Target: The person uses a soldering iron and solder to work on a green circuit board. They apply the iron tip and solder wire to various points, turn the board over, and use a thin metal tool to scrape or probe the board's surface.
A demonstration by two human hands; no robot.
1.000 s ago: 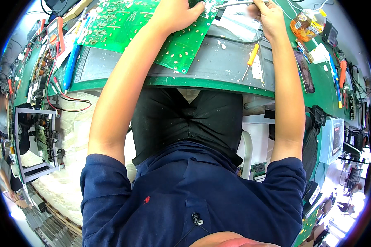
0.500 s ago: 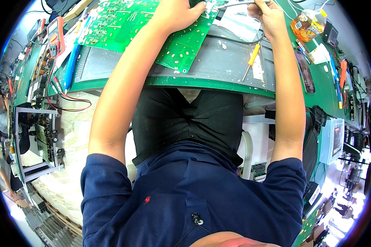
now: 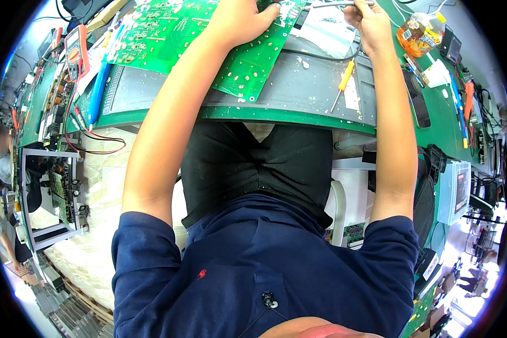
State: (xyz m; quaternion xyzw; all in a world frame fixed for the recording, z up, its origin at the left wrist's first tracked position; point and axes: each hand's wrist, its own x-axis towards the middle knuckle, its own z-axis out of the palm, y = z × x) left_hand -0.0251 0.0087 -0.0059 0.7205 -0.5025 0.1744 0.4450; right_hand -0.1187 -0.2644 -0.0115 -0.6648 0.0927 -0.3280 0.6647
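Observation:
A large green circuit board (image 3: 242, 76) lies tilted across a grey mat (image 3: 135, 90). My left hand (image 3: 243, 21) rests over its upper part, thumb stretched to the right. A dark part shows beside that thumb; the other fingers are cut off by the top edge. At the upper right, my right hand (image 3: 370, 27) is closed on a slim grey rod-like tool (image 3: 333, 4), which points left toward the board's edge. Below the right hand, an orange-handled screwdriver (image 3: 346, 76) lies on the mat, and a black cable (image 3: 321, 56) runs across it.
A red multimeter (image 3: 76, 52) with leads and a blue pen-like tool (image 3: 98, 93) lie left. To the right are a bottle with orange contents (image 3: 417, 36), a phone (image 3: 418, 101) and a blue-and-yellow pen-like tool (image 3: 461, 115). A metal frame (image 3: 50, 197) stands lower left.
The grey tool's tip has shifted slightly right, away from the board. The board's near corner has moved slightly toward me. The phone's screen has gone dark.

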